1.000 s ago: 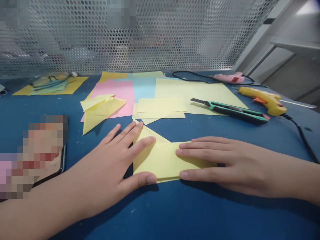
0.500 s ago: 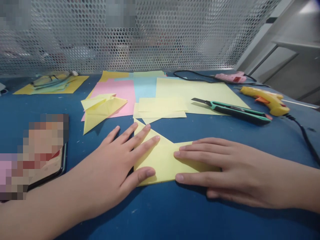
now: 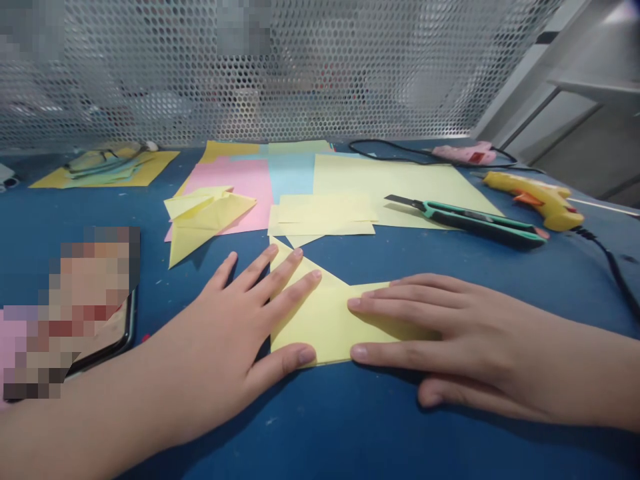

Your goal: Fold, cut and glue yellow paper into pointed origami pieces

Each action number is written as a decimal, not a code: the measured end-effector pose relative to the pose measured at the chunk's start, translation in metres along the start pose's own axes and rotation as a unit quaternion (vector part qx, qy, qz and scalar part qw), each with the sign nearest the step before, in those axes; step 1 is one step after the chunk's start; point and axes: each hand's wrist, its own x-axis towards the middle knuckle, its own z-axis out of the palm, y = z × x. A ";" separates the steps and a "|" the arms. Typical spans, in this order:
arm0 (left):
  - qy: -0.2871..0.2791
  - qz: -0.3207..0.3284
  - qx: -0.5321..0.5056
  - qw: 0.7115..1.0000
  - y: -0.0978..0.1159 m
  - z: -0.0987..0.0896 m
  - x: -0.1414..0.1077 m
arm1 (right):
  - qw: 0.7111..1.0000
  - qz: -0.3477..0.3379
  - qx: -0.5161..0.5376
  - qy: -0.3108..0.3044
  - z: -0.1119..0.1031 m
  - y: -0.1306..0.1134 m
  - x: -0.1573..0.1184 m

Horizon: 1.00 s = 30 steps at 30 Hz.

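Observation:
A folded sheet of yellow paper (image 3: 325, 320) lies flat on the blue table, its upper left corner rising to a point. Across its left side my left hand (image 3: 255, 313) rests with fingers spread, the thumb on the near edge. My right hand (image 3: 450, 340) lies over the right part, fingers stretched out and pressing the sheet, covering that end of it. The right thumb is off the paper, close to the tabletop. Just beyond, a folded yellow paper piece (image 3: 205, 217) stands partly raised on a pink sheet (image 3: 230, 183).
A box cutter (image 3: 480, 223), blade showing, lies across a pale yellow sheet (image 3: 400, 180). Farther right are a yellow glue gun (image 3: 540, 197) and its cord. Small yellow strips (image 3: 325, 210) sit mid-table. A phone (image 3: 125, 327) lies left; a perforated metal panel (image 3: 300, 80) stands behind.
Both hands stay nearly in place on the yellow paper. My left thumb has shifted slightly right, and my right thumb a little nearer to me. The view has moved slightly.

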 end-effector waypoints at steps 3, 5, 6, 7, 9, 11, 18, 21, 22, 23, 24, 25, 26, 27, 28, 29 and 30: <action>0.009 -0.015 0.020 1.000 0.002 -0.001 0.000 | 1.000 0.004 0.006 -0.001 0.000 0.001 0.000; 0.004 -0.011 0.025 1.000 0.001 -0.002 0.000 | 1.000 0.005 0.008 -0.003 0.001 0.001 0.000; -0.002 -0.001 0.022 1.000 0.000 -0.002 0.000 | 1.000 0.004 0.009 -0.003 0.001 0.001 0.000; -0.006 0.008 0.019 1.000 -0.002 -0.002 -0.001 | 1.000 0.004 0.011 -0.002 0.001 0.002 0.000; -0.007 0.017 0.021 1.000 -0.004 -0.002 -0.001 | 1.000 0.004 0.016 -0.003 0.001 0.002 0.000; -0.001 0.021 0.027 0.999 -0.006 -0.001 -0.001 | 1.000 0.003 0.022 -0.007 0.000 0.003 0.000; -0.008 0.019 0.026 0.999 -0.001 -0.001 0.004 | 0.999 0.016 0.025 -0.014 0.000 -0.002 0.007; -0.006 0.025 0.021 0.999 -0.002 -0.001 0.004 | 1.000 0.025 0.008 -0.003 0.002 -0.008 0.013; -0.007 0.024 0.019 1.000 -0.002 -0.001 0.003 | 1.000 0.030 0.003 0.000 0.002 -0.010 0.014; -0.009 0.023 0.018 1.000 -0.003 -0.001 0.003 | 0.999 0.035 0.000 0.004 0.002 -0.012 0.016; -0.009 0.021 0.019 1.000 -0.003 -0.001 0.003 | 0.999 0.040 0.000 0.006 0.001 -0.014 0.016; -0.008 0.021 0.021 1.000 -0.002 -0.001 0.003 | 0.999 0.042 0.002 0.005 0.000 -0.015 0.017; -0.006 0.019 0.023 1.000 -0.002 -0.001 0.004 | 0.999 0.043 0.008 0.001 -0.002 -0.015 0.016; -0.006 0.020 0.023 1.000 -0.002 -0.001 0.004 | 0.999 0.042 0.017 -0.005 -0.004 -0.014 0.016; -0.007 0.020 0.022 1.000 -0.001 -0.001 0.004 | 0.998 0.044 0.032 -0.013 -0.006 -0.012 0.014; -0.009 0.020 0.020 1.000 -0.001 -0.001 0.004 | 0.997 0.046 0.052 -0.020 -0.008 -0.010 0.012; -0.010 0.019 0.018 1.000 -0.001 -0.001 0.004 | 0.995 0.052 0.078 -0.025 -0.009 -0.007 0.009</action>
